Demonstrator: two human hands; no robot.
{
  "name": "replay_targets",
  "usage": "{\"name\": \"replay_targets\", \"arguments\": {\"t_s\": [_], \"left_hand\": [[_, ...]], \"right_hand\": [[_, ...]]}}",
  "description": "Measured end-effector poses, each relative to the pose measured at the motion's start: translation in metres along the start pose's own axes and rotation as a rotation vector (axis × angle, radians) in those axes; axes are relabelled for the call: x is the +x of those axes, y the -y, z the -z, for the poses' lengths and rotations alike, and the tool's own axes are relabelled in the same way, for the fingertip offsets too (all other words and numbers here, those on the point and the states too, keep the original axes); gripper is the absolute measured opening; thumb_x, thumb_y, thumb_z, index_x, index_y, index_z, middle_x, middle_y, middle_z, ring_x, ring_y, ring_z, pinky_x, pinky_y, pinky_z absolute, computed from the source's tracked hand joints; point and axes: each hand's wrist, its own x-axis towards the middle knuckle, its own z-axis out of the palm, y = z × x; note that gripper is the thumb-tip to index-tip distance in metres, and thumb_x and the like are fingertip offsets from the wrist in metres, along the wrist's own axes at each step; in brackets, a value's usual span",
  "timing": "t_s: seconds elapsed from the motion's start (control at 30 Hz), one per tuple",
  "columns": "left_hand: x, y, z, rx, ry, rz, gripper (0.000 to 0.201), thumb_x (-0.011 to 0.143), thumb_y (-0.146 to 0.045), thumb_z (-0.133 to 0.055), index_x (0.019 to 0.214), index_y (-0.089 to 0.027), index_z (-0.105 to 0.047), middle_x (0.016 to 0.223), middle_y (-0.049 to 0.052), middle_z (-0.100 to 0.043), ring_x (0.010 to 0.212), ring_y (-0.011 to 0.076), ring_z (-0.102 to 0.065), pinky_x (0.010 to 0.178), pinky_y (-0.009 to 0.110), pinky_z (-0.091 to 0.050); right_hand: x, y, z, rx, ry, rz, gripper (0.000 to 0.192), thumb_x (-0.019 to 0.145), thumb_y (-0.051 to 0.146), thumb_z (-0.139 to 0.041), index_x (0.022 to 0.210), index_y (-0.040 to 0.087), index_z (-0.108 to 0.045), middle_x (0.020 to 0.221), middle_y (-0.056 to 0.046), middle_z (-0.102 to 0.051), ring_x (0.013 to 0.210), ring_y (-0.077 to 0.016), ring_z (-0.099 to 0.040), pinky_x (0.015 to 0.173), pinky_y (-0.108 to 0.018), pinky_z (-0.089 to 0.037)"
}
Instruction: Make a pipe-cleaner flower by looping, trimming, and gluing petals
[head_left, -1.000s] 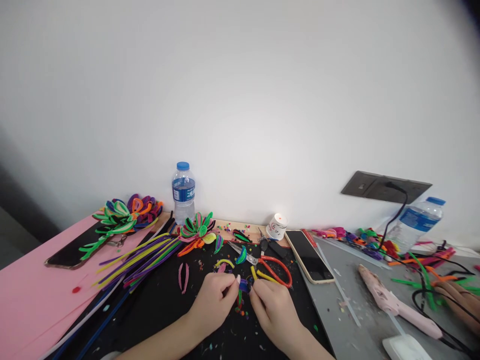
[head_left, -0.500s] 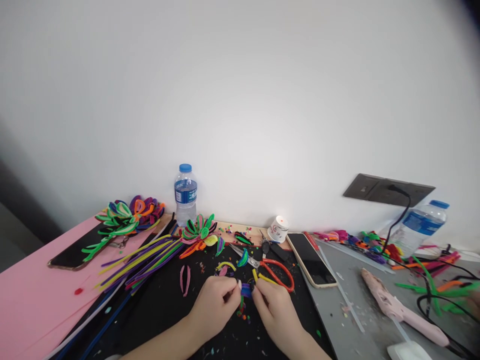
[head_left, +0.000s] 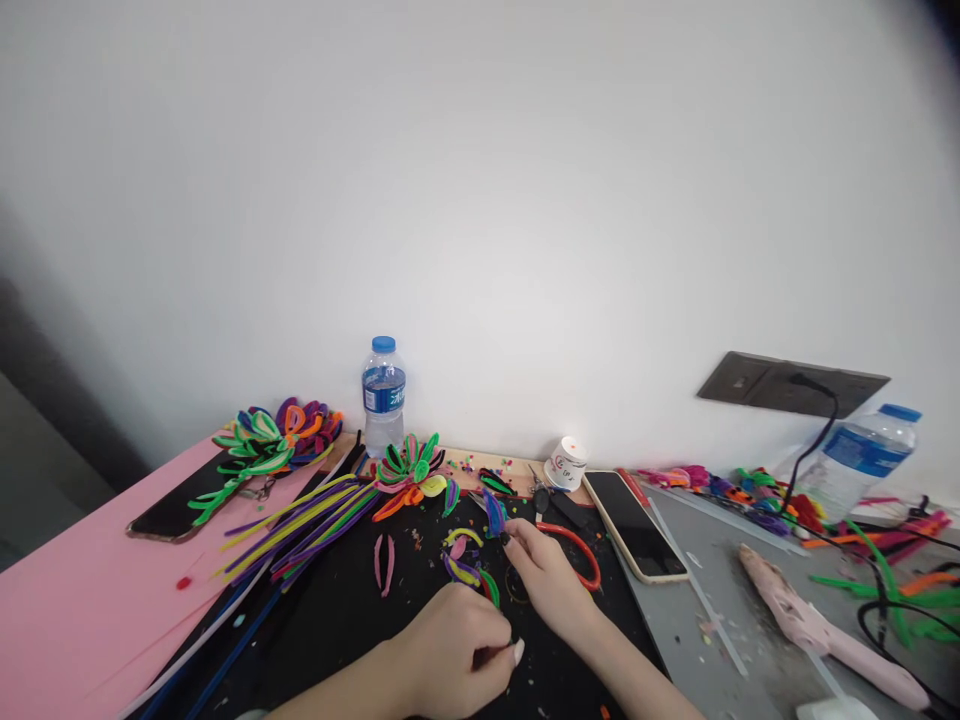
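My right hand (head_left: 546,575) pinches a blue and purple pipe-cleaner petal (head_left: 493,512) at its near end, over the blades of the scissors. The scissors' red handle (head_left: 581,552) shows behind that hand. Nearer me, my left hand (head_left: 461,650) is closed above the black mat (head_left: 330,620), thumb against curled fingers; whatever it may hold is hidden. Just beyond the left hand lie a purple and yellow curved pipe-cleaner piece (head_left: 463,570) and a green one (head_left: 490,588). A pink loop (head_left: 384,565) rests farther left.
Pipe-cleaner stems (head_left: 300,525) with a flower head (head_left: 411,465) lie left. A water bottle (head_left: 384,395) and paper cup (head_left: 566,465) stand by the wall. Rightward are a phone (head_left: 636,525), pink glue gun (head_left: 825,630) and second bottle (head_left: 862,455). Another phone (head_left: 176,500) lies far left.
My hands have moved apart. The right went forward with the blue and purple petal, and the left came back toward me. The view has shifted slightly.
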Motion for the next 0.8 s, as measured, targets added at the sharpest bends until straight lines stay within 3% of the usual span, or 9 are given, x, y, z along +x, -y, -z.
{"name": "replay_targets", "arguments": {"t_s": [0.1, 0.2, 0.27, 0.33, 0.43, 0.5, 0.57, 0.67, 0.8], "left_hand": [[0.003, -0.002, 0.006, 0.046, -0.011, -0.003, 0.032, 0.077, -0.02, -0.04, 0.052, -0.018, -0.02, 0.046, -0.005, -0.022, 0.044, 0.0093, -0.024, 0.046, 0.025, -0.019], [0.006, -0.007, 0.023, 0.112, 0.006, 0.003, 0.031, 0.077, -0.02, -0.04, 0.049, -0.018, -0.027, 0.044, -0.004, -0.031, 0.044, 0.0094, -0.027, 0.048, 0.024, -0.021], [0.004, -0.011, 0.046, 0.155, 0.045, 0.065, 0.03, 0.076, -0.02, -0.042, 0.047, -0.017, -0.034, 0.045, -0.004, -0.038, 0.044, 0.009, -0.03, 0.048, 0.024, -0.023], [-0.002, -0.01, 0.075, 0.182, 0.074, 0.209, 0.03, 0.076, -0.022, -0.043, 0.046, -0.018, -0.041, 0.044, -0.004, -0.042, 0.042, 0.0093, -0.032, 0.046, 0.024, -0.021], [-0.018, 0.002, 0.119, 0.211, 0.058, 0.564, 0.031, 0.076, -0.031, -0.045, 0.048, -0.018, -0.049, 0.044, -0.002, -0.047, 0.039, 0.0112, -0.039, 0.044, 0.023, -0.021], [-0.028, 0.017, 0.139, 0.371, -0.034, 0.759, 0.027, 0.075, -0.031, -0.046, 0.052, -0.018, -0.05, 0.048, 0.001, -0.05, 0.046, 0.0161, -0.047, 0.047, 0.024, -0.024], [-0.034, 0.035, 0.144, 0.489, -0.04, 0.843, 0.016, 0.073, -0.026, -0.048, 0.061, -0.017, -0.053, 0.063, 0.005, -0.057, 0.062, 0.0227, -0.054, 0.052, 0.025, -0.028], [-0.039, 0.057, 0.135, 0.539, 0.006, 0.843, 0.008, 0.067, -0.016, -0.052, 0.074, -0.015, -0.055, 0.084, 0.009, -0.059, 0.079, 0.028, -0.056, 0.06, 0.027, -0.033], [-0.043, 0.069, 0.124, 0.556, 0.003, 0.828, 0.01, 0.069, -0.008, -0.046, 0.069, -0.014, -0.053, 0.077, 0.007, -0.057, 0.077, 0.0255, -0.055, 0.064, 0.027, -0.033]], "right_hand": [[-0.007, -0.001, 0.003, 0.021, 0.058, 0.03, 0.022, 0.085, 0.024, -0.036, 0.101, 0.018, -0.05, 0.058, 0.004, -0.043, 0.053, -0.0129, -0.044, 0.05, -0.022, -0.032], [-0.016, -0.005, 0.008, -0.014, -0.006, 0.057, 0.021, 0.087, 0.025, -0.034, 0.101, 0.019, -0.05, 0.058, 0.005, -0.043, 0.053, -0.0127, -0.043, 0.051, -0.022, -0.031], [-0.02, -0.008, 0.011, -0.035, -0.039, 0.071, 0.021, 0.088, 0.026, -0.033, 0.094, 0.019, -0.052, 0.059, 0.004, -0.044, 0.053, -0.0127, -0.043, 0.051, -0.022, -0.031], [-0.021, -0.01, 0.012, -0.048, -0.057, 0.088, 0.022, 0.089, 0.027, -0.032, 0.086, 0.019, -0.053, 0.06, 0.003, -0.045, 0.053, -0.0129, -0.044, 0.052, -0.023, -0.031], [-0.021, -0.01, 0.013, -0.04, -0.064, 0.11, 0.024, 0.089, 0.028, -0.031, 0.082, 0.019, -0.052, 0.061, 0.002, -0.047, 0.055, -0.0132, -0.046, 0.053, -0.022, -0.032], [-0.021, -0.01, 0.012, -0.027, -0.056, 0.122, 0.024, 0.089, 0.027, -0.031, 0.081, 0.019, -0.052, 0.062, 0.002, -0.049, 0.056, -0.0132, -0.047, 0.054, -0.022, -0.032], [-0.022, -0.01, 0.01, -0.017, -0.04, 0.129, 0.024, 0.089, 0.027, -0.031, 0.079, 0.019, -0.052, 0.062, 0.002, -0.049, 0.055, -0.013, -0.047, 0.053, -0.022, -0.032], [-0.022, -0.011, 0.008, -0.022, -0.018, 0.129, 0.025, 0.089, 0.026, -0.031, 0.078, 0.018, -0.052, 0.058, 0.003, -0.046, 0.052, -0.0124, -0.045, 0.05, -0.021, -0.03], [-0.022, -0.013, 0.007, -0.038, -0.003, 0.125, 0.025, 0.089, 0.026, -0.031, 0.077, 0.018, -0.052, 0.059, 0.003, -0.045, 0.053, -0.0123, -0.046, 0.051, -0.021, -0.03]]}}
